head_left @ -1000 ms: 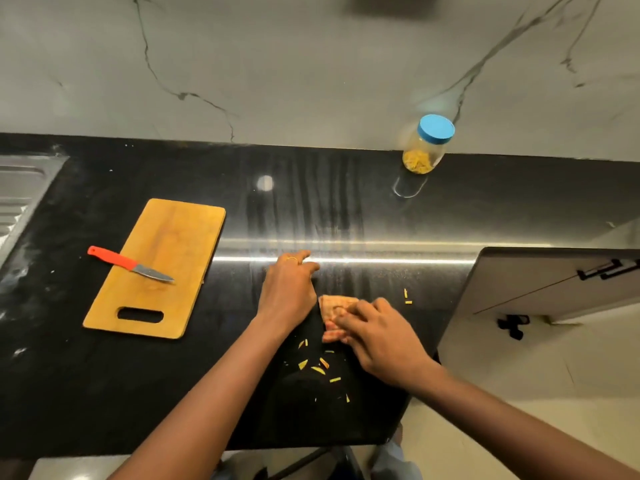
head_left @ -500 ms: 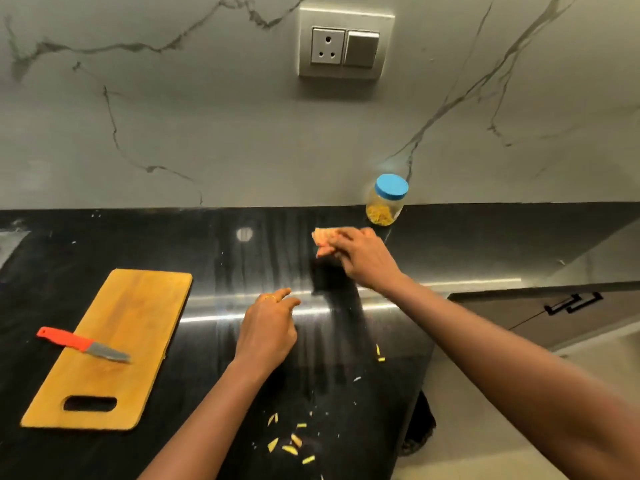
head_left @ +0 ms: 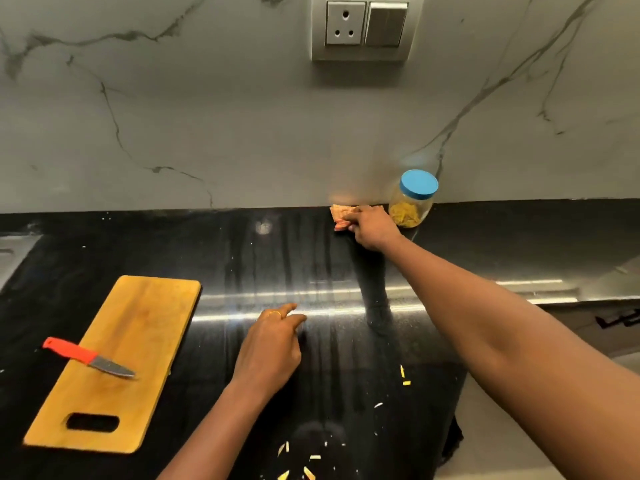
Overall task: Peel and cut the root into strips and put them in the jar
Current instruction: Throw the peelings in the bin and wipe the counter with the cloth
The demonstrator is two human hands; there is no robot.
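Observation:
A clear jar (head_left: 412, 204) with a blue lid stands against the back wall, holding yellow strips. Just left of it my right hand (head_left: 372, 226) grips a folded orange-pink cloth (head_left: 341, 216) down on the black counter at the wall. Nearer me, my left hand (head_left: 273, 344) rests on the counter with loosely curled fingers, holding nothing. Several yellow root scraps (head_left: 301, 459) lie at the front edge, with a few more scraps (head_left: 404, 375) to the right. A wooden cutting board (head_left: 131, 348) lies at the left with a red-handled knife (head_left: 86, 356) on it.
A wall socket and switch (head_left: 365, 26) sit above on the marble wall. A steel sink edge (head_left: 14, 258) shows at the far left. The counter ends at the right, where a cabinet door with a black handle (head_left: 620, 320) stands.
My right hand has carried the cloth from the front of the counter back to the wall beside the jar. My view has tilted upward. The left hand stayed in place.

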